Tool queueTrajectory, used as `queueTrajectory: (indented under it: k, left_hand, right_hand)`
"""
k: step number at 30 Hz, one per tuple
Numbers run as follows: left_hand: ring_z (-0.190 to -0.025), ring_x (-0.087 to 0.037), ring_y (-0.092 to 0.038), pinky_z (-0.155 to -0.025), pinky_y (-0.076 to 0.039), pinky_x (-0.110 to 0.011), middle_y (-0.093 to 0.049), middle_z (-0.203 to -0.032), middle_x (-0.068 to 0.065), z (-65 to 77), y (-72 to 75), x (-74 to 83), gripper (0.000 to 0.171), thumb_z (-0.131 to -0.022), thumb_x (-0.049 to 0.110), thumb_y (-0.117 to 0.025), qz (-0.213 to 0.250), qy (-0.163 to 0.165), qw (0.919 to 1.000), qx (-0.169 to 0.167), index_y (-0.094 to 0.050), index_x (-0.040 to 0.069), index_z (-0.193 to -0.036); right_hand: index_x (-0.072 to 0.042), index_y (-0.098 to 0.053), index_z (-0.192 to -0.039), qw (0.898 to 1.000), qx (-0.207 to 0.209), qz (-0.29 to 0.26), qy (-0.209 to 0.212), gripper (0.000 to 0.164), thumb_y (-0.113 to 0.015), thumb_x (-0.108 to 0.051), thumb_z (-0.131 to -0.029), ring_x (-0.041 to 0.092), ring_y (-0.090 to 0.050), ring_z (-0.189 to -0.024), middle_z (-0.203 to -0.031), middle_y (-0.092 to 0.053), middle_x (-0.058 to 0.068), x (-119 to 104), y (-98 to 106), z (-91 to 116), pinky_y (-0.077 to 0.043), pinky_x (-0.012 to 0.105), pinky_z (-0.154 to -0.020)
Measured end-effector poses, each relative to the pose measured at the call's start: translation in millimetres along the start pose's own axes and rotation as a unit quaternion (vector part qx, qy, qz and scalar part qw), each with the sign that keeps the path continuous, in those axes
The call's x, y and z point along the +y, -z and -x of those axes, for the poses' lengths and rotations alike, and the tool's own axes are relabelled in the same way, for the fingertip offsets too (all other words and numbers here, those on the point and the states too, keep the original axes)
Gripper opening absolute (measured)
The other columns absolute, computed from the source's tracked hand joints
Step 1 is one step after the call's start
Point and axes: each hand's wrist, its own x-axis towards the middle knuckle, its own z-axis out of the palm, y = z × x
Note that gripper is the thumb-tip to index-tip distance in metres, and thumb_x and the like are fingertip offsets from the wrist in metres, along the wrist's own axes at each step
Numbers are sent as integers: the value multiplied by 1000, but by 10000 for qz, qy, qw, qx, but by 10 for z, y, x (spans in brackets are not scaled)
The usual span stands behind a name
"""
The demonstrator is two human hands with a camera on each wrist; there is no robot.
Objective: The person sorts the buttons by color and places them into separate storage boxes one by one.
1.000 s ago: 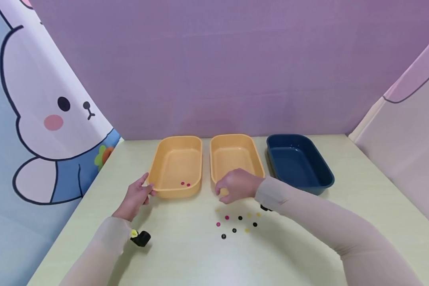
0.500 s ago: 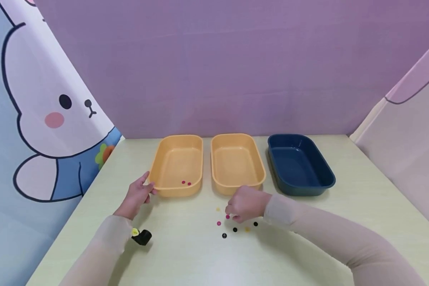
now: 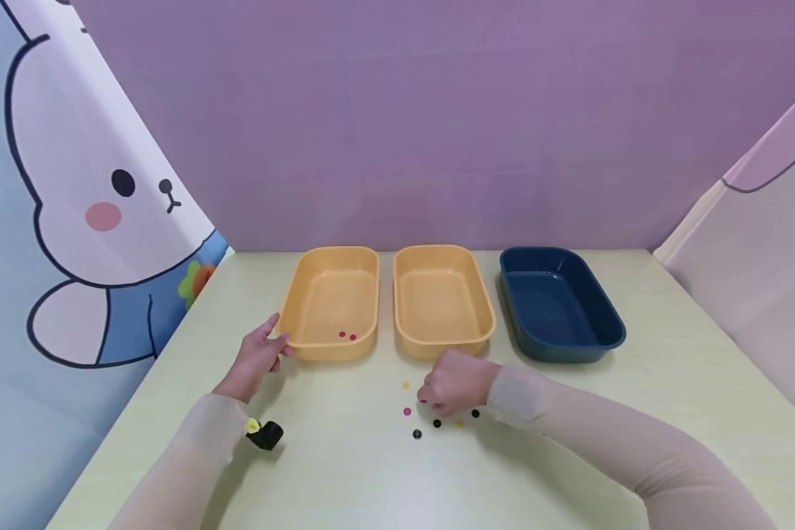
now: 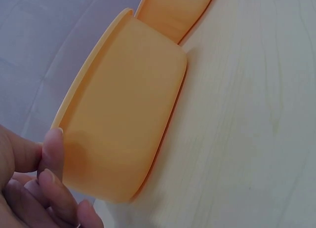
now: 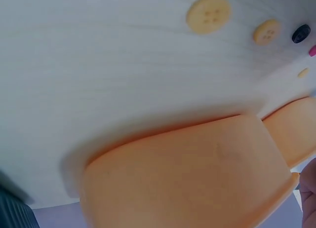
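- Here, nearest, toward the left edge of the surface (image 3: 344, 471), a black device (image 3: 266, 436) at the left wrist bears a yellow label (image 3: 253, 425), its marks too small to read.
- Midway between the left and right edges lie loose buttons: three black buttons (image 3: 437, 423), a yellow button (image 3: 460, 424) among them, a pink button (image 3: 407, 411) to their left, another yellow one farther back. The right wrist view shows three yellow ones, two with four holes visible.
- The right hand (image 3: 457, 383) is bent down there, fingers curled, at a second pink button (image 3: 423, 401); whether it pinches this I cannot tell, the fingertips being mostly hidden.
- The left hand (image 3: 255, 361) grips the left orange tray (image 3: 327, 353) at the rim of its near-left corner.
- That tray stands toward the surface's far left corner, two pink buttons (image 3: 341, 334) inside at its near end.
- The middle orange tray (image 3: 440, 294) stands just beside it, behind the right hand.
- Toward the far right corner sits a dark blue tray (image 3: 556, 313).
- Past the far edge rises purple cloth (image 3: 397, 125).
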Motion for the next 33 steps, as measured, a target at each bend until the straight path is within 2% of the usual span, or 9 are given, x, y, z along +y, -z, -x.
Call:
queueTrajectory:
  k: [5, 12, 18, 27, 33]
  left_hand:
    - [-49, -8, -39, -52, -36, -21, -57, -63, 10, -3, -9, -1, 61, -102, 10, -42, 28, -38, 10000, 29, -10, 4, -153]
    - [-50, -8, -39, -53, -37, -22, -58, -64, 10, 8, -15, 21, 61, -103, 11, -42, 1, 42, 10000, 12, -9, 5, -153]
    - [-50, -8, -39, -54, -37, -22, -58, -64, 10, 14, -16, 30, 61, -102, 11, -42, 22, 11, 10000, 1, -9, 5, -153]
    - [-50, -7, -40, -53, -38, -22, -58, -64, 11, 13, -23, 38, 61, -102, 11, -43, -1, -10, 10000, 21, -9, 5, -153]
    - [-50, -7, -40, -53, -37, -21, -58, -63, 10, 15, -25, 33, 61, -102, 11, -43, 3, 0, 10000, 39, -9, 4, -153]
  right_hand:
    - [-23, -67, -80, 9982, -494, -232, -250, 4, -70, -20, -78, 4, -39, -47, -61, -57, -11, 6, -24, -21, -27, 18, -46]
    - [-23, -69, -80, 9981, -410, -297, -341, 5, -72, -20, -76, 3, -44, -48, -62, -60, -12, 37, -90, -18, -32, 18, -45]
    - [-23, -63, -74, 9954, -660, -510, -469, 10, -71, -20, -79, 4, -38, -49, -58, -51, -12, 40, -70, -46, -27, 18, -46]
    - [-22, -52, -62, 9954, -715, -407, -482, 25, -68, -17, -79, 5, -35, -49, -55, -39, -12, 29, -55, -83, -23, 19, -48]
    - [-22, -55, -63, 9920, -1050, -341, -617, 23, -68, -19, -82, 6, -40, -50, -57, -45, -11, 8, -7, -142, -29, 20, -49]
